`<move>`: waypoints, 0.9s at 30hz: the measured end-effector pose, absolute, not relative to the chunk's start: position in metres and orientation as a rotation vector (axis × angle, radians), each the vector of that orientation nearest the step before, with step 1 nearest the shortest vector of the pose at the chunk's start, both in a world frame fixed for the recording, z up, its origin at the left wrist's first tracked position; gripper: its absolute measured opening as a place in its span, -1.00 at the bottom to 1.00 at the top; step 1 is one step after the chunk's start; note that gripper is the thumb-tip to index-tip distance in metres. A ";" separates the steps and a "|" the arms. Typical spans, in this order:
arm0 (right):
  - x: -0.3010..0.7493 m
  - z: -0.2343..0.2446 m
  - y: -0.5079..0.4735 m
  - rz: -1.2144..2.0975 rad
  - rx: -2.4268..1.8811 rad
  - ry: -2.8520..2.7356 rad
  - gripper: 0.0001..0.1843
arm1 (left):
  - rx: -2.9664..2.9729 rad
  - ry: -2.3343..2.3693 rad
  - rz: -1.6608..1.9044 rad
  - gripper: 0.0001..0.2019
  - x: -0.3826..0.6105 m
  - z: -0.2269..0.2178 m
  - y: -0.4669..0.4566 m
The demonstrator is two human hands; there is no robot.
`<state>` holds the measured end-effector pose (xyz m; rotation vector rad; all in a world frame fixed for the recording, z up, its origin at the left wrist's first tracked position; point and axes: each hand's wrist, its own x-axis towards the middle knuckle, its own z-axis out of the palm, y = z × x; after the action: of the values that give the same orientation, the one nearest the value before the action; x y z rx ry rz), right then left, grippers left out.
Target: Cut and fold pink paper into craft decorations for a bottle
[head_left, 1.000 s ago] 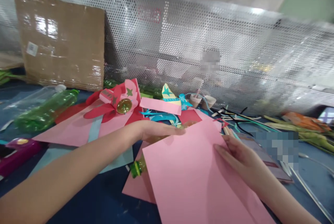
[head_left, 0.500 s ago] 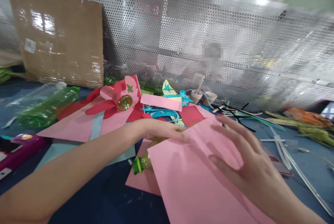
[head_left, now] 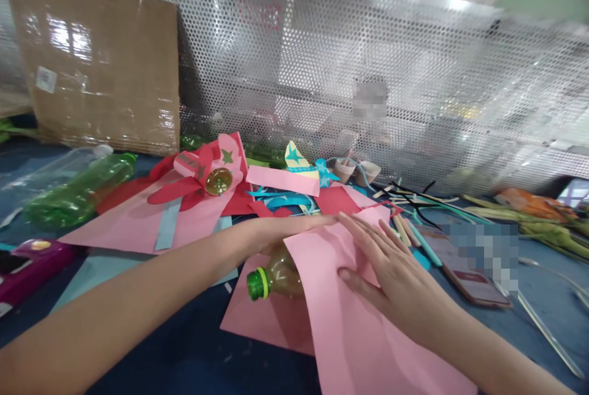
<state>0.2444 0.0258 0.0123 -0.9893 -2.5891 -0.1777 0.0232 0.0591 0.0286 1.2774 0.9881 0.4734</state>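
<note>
A pink paper sheet [head_left: 363, 327] is draped over a green-tinted plastic bottle [head_left: 283, 272] that lies on its side. The bottle's ridged green neck sticks out to the left, and the rest is hidden beneath the sheet. My right hand [head_left: 377, 260] presses flat on the sheet, its fingers stretched out and slightly apart. At the sheet's far edge, beside the bottle, my left hand [head_left: 289, 224] reaches across with straight fingers; its thumb is hidden. The two hands' fingertips meet near the top of the sheet. Another pink sheet [head_left: 271, 324] lies under the bottle.
To the left lie a green bottle [head_left: 78, 192], a clear bottle and a purple tool [head_left: 37, 269]. Red and pink paper flowers [head_left: 202, 174] and blue paper cutouts [head_left: 285, 199] sit behind my hands. A phone [head_left: 469, 272] is at right. Cardboard [head_left: 101, 70] leans against perforated metal [head_left: 322, 64].
The pink sheet has shifted right and now curves over the bottle, showing more of its neck. My right hand has moved left, its fingers reaching my left fingertips. The phone is now uncovered.
</note>
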 end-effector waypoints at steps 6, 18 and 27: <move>0.250 0.016 0.028 -0.278 -1.033 -2.625 -0.35 | 0.952 0.931 0.343 -0.38 0.029 0.037 0.058; 0.260 0.029 0.011 -0.115 -1.084 -2.667 -0.28 | 1.151 0.896 0.335 -0.48 0.021 0.050 0.058; 0.260 0.044 0.018 -0.179 -1.104 -2.687 -0.29 | 1.364 0.955 0.337 -0.39 0.019 0.057 0.056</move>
<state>0.2604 0.0183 0.0442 -1.1044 -2.6870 -0.1789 0.0187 0.0560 0.0567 1.3639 0.9551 0.3365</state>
